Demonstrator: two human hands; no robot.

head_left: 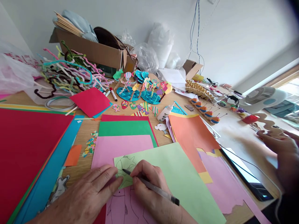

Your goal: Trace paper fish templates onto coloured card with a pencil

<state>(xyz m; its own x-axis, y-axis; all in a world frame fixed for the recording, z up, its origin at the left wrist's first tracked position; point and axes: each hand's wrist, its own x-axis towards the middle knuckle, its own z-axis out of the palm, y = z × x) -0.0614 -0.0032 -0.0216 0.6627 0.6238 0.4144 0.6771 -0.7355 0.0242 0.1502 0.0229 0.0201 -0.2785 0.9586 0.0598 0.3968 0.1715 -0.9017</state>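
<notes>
My right hand (149,183) is closed around a pen (158,190), its tip on a light green sheet of paper (170,161). Near the sheet's left corner are drawn fish outlines (126,163). My left hand (93,189) lies flat with fingers stretched out, its fingertips on the green sheet's left edge. Underneath is a pink sheet (119,207) with more pencil-like outlines, partly covered by both hands. Behind these, a stack with a pink sheet (123,143) and a dark green sheet (123,128) lies on the table.
Large red paper (30,146) lies left, orange paper (191,130) right. Beyond stand a glue bottle (165,112), blue paper crafts (130,93) and a heap of pipe cleaners (70,68). At right are a phone-like device (247,174), a fan (263,96) and another person's hand (280,146).
</notes>
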